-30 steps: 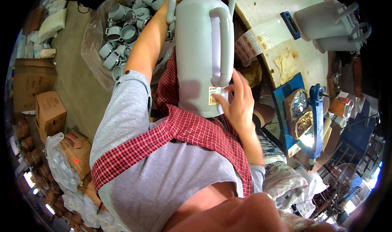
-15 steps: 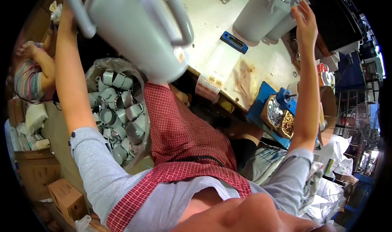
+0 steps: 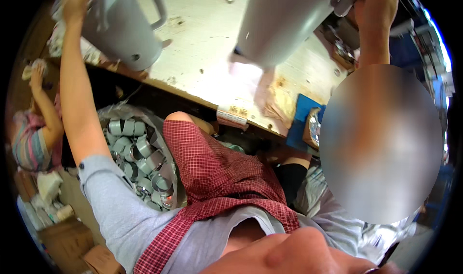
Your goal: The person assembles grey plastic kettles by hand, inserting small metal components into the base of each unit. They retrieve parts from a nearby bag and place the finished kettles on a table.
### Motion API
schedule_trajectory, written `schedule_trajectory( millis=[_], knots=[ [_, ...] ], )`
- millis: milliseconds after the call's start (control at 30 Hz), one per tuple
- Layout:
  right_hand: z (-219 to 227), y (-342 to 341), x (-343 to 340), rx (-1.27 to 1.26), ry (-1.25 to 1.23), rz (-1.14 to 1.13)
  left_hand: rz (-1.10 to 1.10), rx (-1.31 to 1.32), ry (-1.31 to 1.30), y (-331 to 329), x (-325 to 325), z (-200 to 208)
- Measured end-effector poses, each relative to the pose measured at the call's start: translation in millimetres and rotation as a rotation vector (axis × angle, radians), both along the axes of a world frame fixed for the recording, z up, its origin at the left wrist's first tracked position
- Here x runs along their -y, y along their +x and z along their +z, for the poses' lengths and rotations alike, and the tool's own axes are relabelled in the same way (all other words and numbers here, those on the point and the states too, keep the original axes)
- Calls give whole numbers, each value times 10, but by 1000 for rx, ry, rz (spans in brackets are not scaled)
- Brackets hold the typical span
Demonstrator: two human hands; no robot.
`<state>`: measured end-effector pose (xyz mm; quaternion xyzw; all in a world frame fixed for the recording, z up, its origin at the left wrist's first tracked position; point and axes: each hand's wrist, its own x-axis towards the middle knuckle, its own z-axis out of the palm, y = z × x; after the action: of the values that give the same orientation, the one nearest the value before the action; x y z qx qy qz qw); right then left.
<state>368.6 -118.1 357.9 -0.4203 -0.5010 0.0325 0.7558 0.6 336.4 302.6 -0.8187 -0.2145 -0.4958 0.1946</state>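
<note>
My left hand (image 3: pixel 74 4) fingers wrap a smooth grey handled jug (image 3: pixel 128 28); my right hand (image 3: pixel 378 4) fingers clamp another jug (image 3: pixel 284 23) above the stained counter (image 3: pixel 207 57). Small rectangular label (image 3: pixel 234 112) on counter edge.

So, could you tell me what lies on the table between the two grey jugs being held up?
In the head view, only bare, stained tabletop shows between the left jug and the right jug; nothing stands there.
</note>
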Motion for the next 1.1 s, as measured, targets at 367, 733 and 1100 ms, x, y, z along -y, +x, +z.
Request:
schedule_trajectory(
  millis=[367,733,1100],
  knots=[
    [-1846,-880,1487,240,-296,-293,-1482,-207,-1631,1258,4091,-1764],
    [-3091,409,3923,378,-1287,-930,-1049,-301,-1373,1335,4500,-1519],
    [-2826,30,3703,151,-923,-805,-1165,-379,-1426,1352,4356,-1481]
  ],
)
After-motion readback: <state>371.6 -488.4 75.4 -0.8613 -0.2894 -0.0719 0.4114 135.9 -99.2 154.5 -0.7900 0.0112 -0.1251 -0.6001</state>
